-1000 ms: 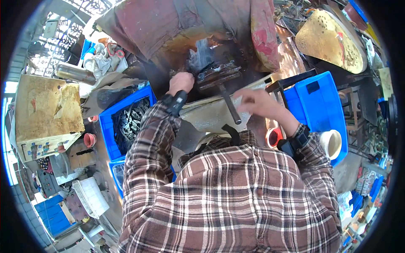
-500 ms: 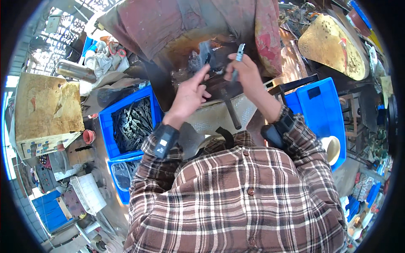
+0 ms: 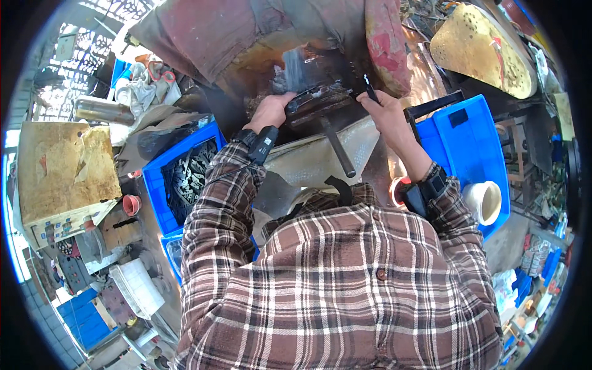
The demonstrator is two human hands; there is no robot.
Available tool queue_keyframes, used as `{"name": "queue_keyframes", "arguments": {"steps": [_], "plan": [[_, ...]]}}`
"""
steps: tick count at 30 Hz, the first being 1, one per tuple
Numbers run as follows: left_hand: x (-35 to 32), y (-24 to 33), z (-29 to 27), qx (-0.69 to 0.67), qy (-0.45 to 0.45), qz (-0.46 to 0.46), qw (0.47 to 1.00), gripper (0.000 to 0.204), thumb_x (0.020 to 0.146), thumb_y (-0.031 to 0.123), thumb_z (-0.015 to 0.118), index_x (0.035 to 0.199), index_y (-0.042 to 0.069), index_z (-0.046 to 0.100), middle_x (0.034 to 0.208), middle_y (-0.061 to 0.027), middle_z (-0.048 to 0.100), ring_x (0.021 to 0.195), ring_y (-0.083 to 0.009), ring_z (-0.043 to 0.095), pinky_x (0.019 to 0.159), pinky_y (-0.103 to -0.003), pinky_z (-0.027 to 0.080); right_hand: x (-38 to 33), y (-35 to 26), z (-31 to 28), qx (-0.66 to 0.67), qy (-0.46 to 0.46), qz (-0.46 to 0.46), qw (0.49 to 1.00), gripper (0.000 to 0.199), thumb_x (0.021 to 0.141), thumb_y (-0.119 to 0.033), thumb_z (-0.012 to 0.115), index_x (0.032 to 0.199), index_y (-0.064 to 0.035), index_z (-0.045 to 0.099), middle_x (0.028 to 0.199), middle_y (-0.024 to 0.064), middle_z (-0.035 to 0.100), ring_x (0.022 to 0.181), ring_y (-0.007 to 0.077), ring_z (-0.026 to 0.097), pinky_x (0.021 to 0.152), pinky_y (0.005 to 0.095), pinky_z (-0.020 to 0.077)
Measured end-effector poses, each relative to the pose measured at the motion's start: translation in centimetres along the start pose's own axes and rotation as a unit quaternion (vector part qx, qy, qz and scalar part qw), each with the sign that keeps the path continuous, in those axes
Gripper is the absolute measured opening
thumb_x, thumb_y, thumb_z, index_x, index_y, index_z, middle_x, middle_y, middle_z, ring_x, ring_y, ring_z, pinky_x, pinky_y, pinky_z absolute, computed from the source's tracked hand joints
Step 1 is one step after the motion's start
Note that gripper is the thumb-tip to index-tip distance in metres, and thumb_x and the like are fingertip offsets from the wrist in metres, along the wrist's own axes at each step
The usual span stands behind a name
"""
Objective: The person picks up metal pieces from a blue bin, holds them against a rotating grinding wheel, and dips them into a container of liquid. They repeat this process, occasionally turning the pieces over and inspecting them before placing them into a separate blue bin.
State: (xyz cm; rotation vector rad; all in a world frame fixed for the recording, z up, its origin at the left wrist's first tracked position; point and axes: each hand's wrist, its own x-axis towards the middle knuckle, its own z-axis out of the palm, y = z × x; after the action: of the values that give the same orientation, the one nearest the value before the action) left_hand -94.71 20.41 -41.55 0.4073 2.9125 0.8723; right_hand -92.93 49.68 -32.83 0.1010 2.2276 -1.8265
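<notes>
Blue plastic crate (image 3: 161,179) at left, holding dark metal parts (image 3: 191,179). Second blue crate (image 3: 475,148) at right, a white cup-like container (image 3: 484,201) at its near edge. Worn wooden-topped box (image 3: 61,166) far left, a small red cap (image 3: 131,204) just beside it. Perforated yellowish metal plate (image 3: 484,46) upper right. Rusty red sheet-metal housing (image 3: 234,37) along the top.

Left hand (image 3: 270,111) grips dark metal part (image 3: 314,98); right hand (image 3: 385,114) pinches small tool (image 3: 369,86).
</notes>
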Motion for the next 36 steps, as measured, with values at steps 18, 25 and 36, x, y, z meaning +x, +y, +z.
{"name": "queue_keyframes", "arguments": {"steps": [18,25,36], "plan": [[1.6,-0.5,-0.1,0.06,-0.057,0.013,0.996,0.061,0.073,-0.007,0.055,0.129,0.014,0.056,0.102,-0.0228,0.065,0.097,-0.04,0.062,0.083,-0.041,0.049,0.8,-1.3,0.6,-0.005,-0.054,0.041,0.998,0.023,0.092,-0.025,0.063,0.087,-0.0035,0.067,0.067,-0.0071,0.047,0.066,0.0047,0.04,0.057,0.0249,0.0305],[2.5,-1.5,-0.6,0.077,-0.124,0.048,0.988,0.061,0.073,-0.005,0.056,0.131,0.014,0.052,0.104,-0.0231,0.063,0.1,-0.0396,0.061,0.083,-0.043,0.047,2.6,-0.8,0.9,-0.035,-0.06,0.034,0.997,0.023,0.091,-0.023,0.062,0.085,-0.0013,0.066,0.064,-0.0031,0.05,0.063,0.0071,0.042,0.056,0.0282,0.0335],[1.3,-1.0,-1.4,0.093,-0.122,0.012,0.988,0.054,0.076,-0.003,0.054,0.127,0.013,0.055,0.105,-0.0217,0.064,0.101,-0.0394,0.061,0.083,-0.044,0.048,4.0,-0.4,1.1,-0.111,-0.09,-0.023,0.99,0.023,0.092,-0.029,0.062,0.076,-0.012,0.057,0.058,-0.009,0.037,0.048,0.003,0.031,0.044,0.0249,0.0207]]}}
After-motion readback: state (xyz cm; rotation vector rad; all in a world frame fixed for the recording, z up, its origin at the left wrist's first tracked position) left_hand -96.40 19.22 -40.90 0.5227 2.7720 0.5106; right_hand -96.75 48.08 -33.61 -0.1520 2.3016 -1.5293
